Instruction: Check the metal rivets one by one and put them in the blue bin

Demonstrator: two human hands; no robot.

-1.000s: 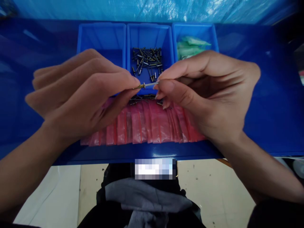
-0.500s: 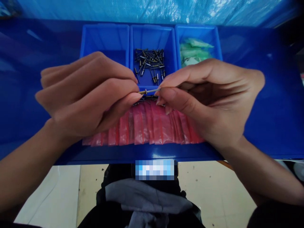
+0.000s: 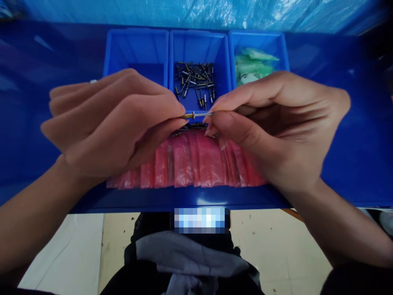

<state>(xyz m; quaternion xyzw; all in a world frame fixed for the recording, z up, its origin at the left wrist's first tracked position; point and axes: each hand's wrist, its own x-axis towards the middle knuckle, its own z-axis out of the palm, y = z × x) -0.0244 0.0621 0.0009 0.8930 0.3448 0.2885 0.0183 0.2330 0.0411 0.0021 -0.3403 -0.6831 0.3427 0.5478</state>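
Note:
A pop rivet (image 3: 193, 115) with a brassy body and a thin silver pin lies sideways between my two hands. My left hand (image 3: 119, 123) pinches the body end between thumb and forefinger. At the other end, the thumb and forefinger of my right hand (image 3: 270, 127) close on the pin's tip. Beyond them, the middle blue bin (image 3: 201, 37) holds many loose rivets (image 3: 196, 78). Just below the held rivet, more dark rivets (image 3: 192, 128) lie at the top of a row of pink zip bags (image 3: 184, 164), partly hidden by my fingers.
A left blue bin (image 3: 136, 35) shows no contents in its visible part. The right blue bin (image 3: 258, 37) contains green bags (image 3: 256, 65). All stand on a blue table (image 3: 346, 143), whose front edge runs above my lap. A blue sheet (image 3: 196, 14) hangs behind.
Both hands have shifted slightly to the right with the rivet. A little more of the rivet's brassy body shows beside my left fingertips.

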